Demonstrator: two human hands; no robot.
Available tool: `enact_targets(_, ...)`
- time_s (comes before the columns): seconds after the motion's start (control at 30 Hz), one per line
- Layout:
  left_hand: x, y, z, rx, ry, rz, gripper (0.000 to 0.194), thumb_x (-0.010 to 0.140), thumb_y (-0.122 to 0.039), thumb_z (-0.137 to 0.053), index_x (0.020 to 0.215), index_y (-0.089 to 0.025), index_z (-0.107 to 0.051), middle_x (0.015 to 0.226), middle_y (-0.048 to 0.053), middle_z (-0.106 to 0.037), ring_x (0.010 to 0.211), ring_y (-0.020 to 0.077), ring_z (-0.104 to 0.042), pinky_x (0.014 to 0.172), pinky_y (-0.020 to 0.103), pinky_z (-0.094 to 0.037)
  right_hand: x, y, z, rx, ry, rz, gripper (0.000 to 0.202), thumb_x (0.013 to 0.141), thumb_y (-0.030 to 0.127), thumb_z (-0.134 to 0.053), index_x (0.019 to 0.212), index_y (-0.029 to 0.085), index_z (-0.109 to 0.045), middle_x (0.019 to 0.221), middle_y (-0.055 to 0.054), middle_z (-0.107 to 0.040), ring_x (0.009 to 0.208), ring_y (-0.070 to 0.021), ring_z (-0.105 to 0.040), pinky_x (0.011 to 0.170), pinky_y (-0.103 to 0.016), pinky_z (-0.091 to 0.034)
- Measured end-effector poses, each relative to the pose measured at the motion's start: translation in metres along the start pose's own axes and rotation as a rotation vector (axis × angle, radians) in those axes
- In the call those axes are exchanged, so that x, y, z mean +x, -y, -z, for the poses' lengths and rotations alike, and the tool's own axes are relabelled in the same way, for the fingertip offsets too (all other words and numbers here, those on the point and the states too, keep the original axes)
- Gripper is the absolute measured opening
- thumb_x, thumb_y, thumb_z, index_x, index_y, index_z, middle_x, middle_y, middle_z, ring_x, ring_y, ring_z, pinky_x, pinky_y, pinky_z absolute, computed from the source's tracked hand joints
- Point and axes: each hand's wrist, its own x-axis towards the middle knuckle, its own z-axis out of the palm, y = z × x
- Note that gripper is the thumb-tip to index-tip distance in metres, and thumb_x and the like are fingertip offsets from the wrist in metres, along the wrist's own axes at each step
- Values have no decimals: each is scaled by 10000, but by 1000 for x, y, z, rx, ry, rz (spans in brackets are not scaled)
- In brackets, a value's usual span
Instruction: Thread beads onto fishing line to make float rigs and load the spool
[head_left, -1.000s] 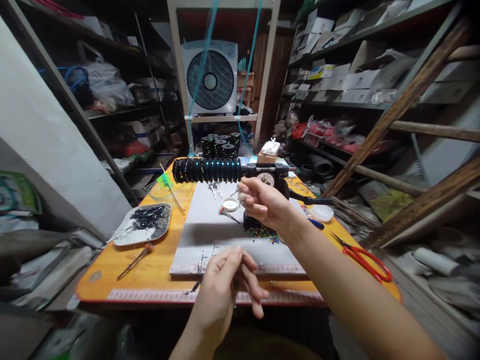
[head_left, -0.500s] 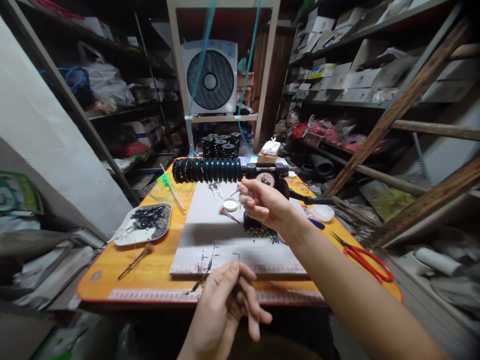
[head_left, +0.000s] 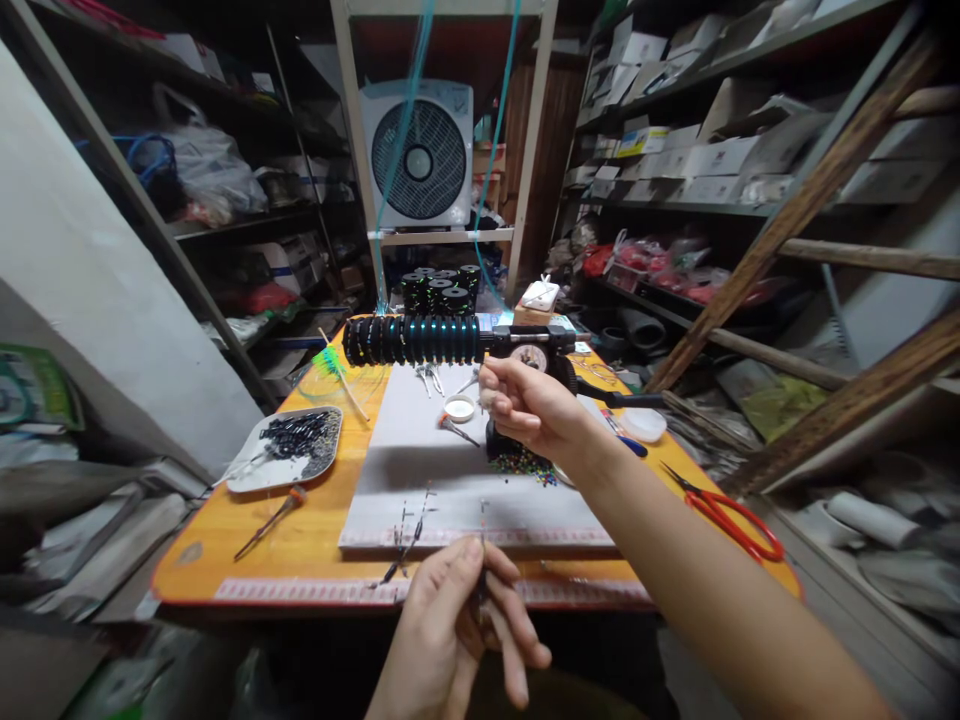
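My left hand (head_left: 461, 610) is low at the front edge of the table, thumb and index finger pinched on a thin dark strand (head_left: 484, 515) whose tip sticks up; the other fingers are loosely apart. My right hand (head_left: 525, 400) is raised at the middle, thumb and index pinched just below a black ribbed roller (head_left: 412, 341) joined to a device with a round dial (head_left: 531, 358). Whatever those fingertips hold is too small to make out. To the left of my left hand, similar thin dark strands (head_left: 409, 545) with tiny crossbars lie on the white board (head_left: 442, 465).
Coloured beads (head_left: 525, 468) are scattered beneath my right wrist. A white tray (head_left: 244, 478) of black pieces and an orange-handled tool (head_left: 274, 520) lie left; red-handled scissors (head_left: 739, 522) lie right. A small white dish (head_left: 459, 407) is mid-board. A fan (head_left: 418, 155) stands behind.
My left hand has shifted slightly down and right, and more of the strand's tip shows above its fingers. My right hand stays at the device.
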Motion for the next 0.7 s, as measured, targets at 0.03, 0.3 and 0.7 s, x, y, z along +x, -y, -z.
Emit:
enact_targets(0.03, -1, -1, -1, 12, -5, -6, 322, 901, -434, -609, 804, -130, -654, 548, 39, -717, 441, 169, -695, 360, 155, -449, 0, 0, 0, -6, -1, 1, 342, 1005, 368, -505, 745, 145, -517, 527, 107, -444, 312, 6, -251, 276, -122, -167)
enact_targets(0.3, 3, -16, -12, 248, -129, -137, 331, 857, -385, -668, 694, -104, -731, 722, 96, -767, 520, 146, -674, 566, 247, -532, 0, 6, -3, -106, -12, 76, 300, 979, 323, -500, 733, 153, -525, 475, 82, -502, 266, 11, -247, 270, -99, -160)
enact_targets(0.7, 54, -36, -20, 398, -25, -280, 421, 898, -247, -458, 1246, -96, -639, 1122, 183, -752, 1114, 312, -678, 1049, 502, -430, -10, 48, -14, -464, 25, 257, 299, 898, 333, -576, 718, 115, -672, 393, 82, -440, 273, -6, -232, 264, -120, -140)
